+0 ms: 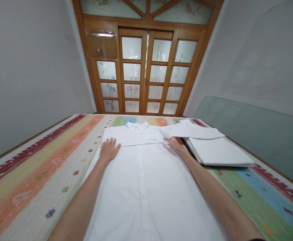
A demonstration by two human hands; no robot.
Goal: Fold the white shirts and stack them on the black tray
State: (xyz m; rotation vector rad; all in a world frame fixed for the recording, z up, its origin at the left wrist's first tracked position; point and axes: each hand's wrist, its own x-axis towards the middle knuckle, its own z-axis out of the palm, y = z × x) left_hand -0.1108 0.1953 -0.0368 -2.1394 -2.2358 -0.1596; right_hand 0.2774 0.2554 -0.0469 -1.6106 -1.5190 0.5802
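A white button-up shirt [141,187] lies front up, its collar [137,126] toward the far end. One sleeve [131,138] is laid across the chest from side to side. The other sleeve [196,131] stretches out to the right, over a stack of folded white cloth. My left hand [109,149] rests flat on the left side of the shirt with fingers spread, touching the sleeve on the chest. At the right side of the chest, my right hand [174,144] has its fingers curled at the sleeve fabric; the fingertips are partly hidden.
The folded white stack [219,152], with a dark layer beneath, sits right of the shirt. A striped, patterned cloth [58,167] covers the table. A pale green panel [249,134] stands along the right edge. Wooden glazed doors [146,70] are beyond the far end, with walls on both sides.
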